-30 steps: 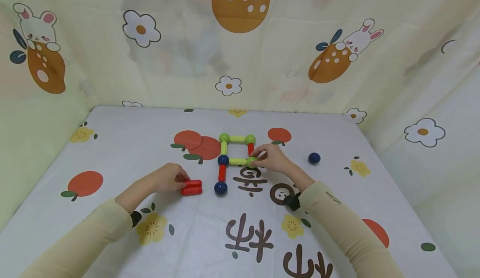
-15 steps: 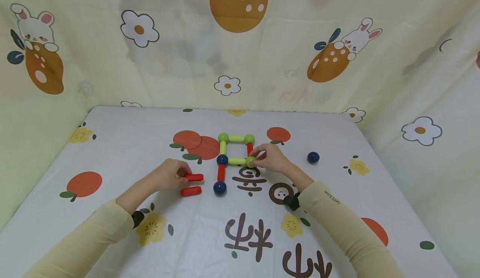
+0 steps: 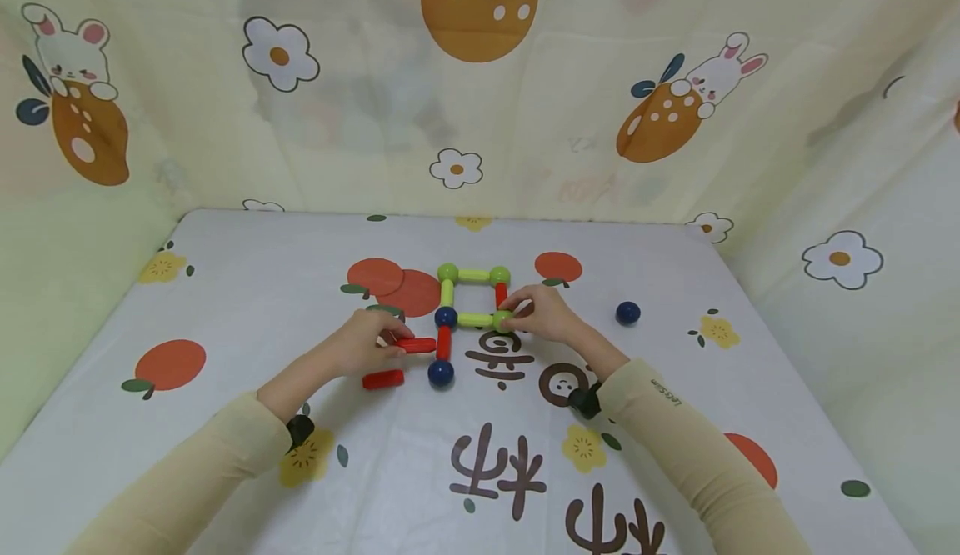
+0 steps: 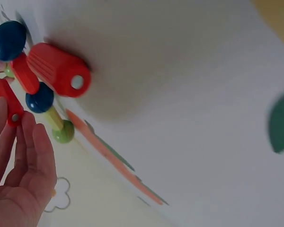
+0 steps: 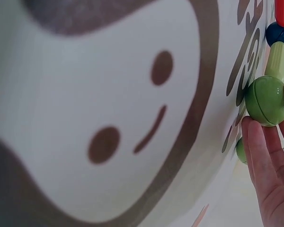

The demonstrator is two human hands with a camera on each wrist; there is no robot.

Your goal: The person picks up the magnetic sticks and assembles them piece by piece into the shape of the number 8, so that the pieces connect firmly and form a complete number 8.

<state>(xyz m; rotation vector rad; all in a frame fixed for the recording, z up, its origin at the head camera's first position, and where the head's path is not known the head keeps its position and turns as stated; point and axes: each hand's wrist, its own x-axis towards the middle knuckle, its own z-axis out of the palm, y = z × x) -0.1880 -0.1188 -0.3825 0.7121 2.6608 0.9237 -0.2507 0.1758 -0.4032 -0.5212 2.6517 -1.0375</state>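
Note:
My left hand (image 3: 367, 343) pinches a red magnetic rod (image 3: 417, 345) by one end; its other end is close to the red rod (image 3: 444, 342) joining two blue balls. In the left wrist view a pale metal disc shows at the end of the held rod (image 4: 14, 106). Another red rod (image 3: 383, 379) lies on the table just below this hand. My right hand (image 3: 546, 315) holds the green ball (image 5: 267, 100) at the near right corner of a square of rods and balls. Three sides of that square are light green rods (image 3: 473, 275); the right side is red (image 3: 501, 295).
A loose blue ball (image 3: 627, 313) lies on the table to the right of my right hand. The lower blue ball (image 3: 441, 373) of the structure stands nearest me. A printed cloth covers the table (image 3: 247, 288), and a printed curtain (image 3: 360, 113) hangs behind it.
My left hand has lifted one red rod away from its neighbour and carried it right, toward the structure. The other red rod stays in place. My right hand keeps its hold on the green ball.

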